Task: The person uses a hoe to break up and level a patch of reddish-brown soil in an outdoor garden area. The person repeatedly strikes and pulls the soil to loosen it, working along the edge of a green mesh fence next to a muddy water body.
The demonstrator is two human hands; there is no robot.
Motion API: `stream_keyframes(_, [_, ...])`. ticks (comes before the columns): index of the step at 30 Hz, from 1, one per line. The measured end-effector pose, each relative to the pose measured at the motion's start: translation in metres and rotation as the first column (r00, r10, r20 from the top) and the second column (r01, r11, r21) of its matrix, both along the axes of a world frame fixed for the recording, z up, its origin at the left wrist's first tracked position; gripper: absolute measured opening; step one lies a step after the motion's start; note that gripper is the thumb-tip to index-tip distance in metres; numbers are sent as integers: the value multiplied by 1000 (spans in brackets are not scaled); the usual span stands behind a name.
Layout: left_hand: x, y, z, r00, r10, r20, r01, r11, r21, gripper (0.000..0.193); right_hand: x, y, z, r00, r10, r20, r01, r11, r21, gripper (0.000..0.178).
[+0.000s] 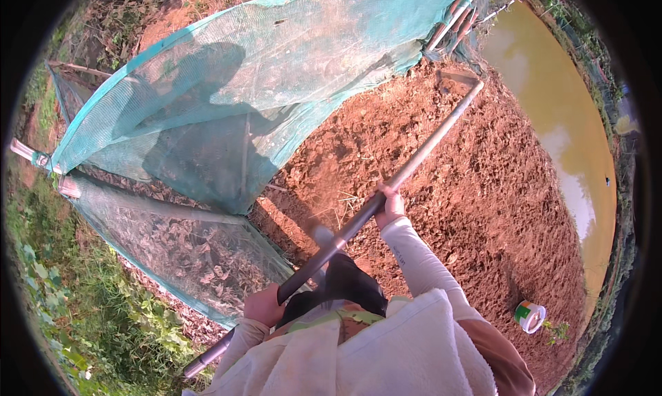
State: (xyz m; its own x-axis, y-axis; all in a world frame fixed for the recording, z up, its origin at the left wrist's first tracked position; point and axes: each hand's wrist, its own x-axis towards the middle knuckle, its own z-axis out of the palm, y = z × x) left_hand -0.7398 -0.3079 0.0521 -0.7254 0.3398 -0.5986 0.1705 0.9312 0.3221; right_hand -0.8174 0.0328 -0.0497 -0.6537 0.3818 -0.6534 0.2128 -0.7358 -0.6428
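Both hands grip a long, probably hoe-like pole (407, 172).

Turquoise mesh netting (227, 99) stretched over a frame occupies ten to twelve o'clock, casting shade on dry leaf litter (193, 251) beneath its lower panel. Tilled red-brown soil (483, 189) fills the centre toward three o'clock. A muddy yellow-brown pond (565, 99) lies at two o'clock. A small green-and-white tub (529, 317) sits on its side at four o'clock. Green weeds (103, 327) border at eight o'clock.
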Motion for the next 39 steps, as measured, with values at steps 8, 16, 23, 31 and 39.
stream_keyframes(8, [4, -15, 26, 924, 151, 351, -176, 984, 38, 34, -33, -39, -51, 954, -18, 298, 55, 992, -118, 15])
stream_keyframes(16, [81, -162, 117, 980, 191, 57, -147, 884, -443, 22, 73, -223, -16, 863, 329, 384, -1, 760, -650, 20])
stream_keyframes(23, [141, -153, -17, 976, 206, -70, -217, 932, -290, 24, 49, -146, -29, 914, 216, 343, -102, 942, -321, 11])
stream_keyframes(31, [11, -3, 21, 964, 234, 130, -224, 971, -87, 24, -84, 7, -15, 981, -60, 183, 34, 989, 141, 24])
stream_keyframes(39, [98, -138, 70, 963, 271, 6, -258, 924, -281, 18, 12, -163, -75, 897, 27, 441, -54, 997, 49, 15])
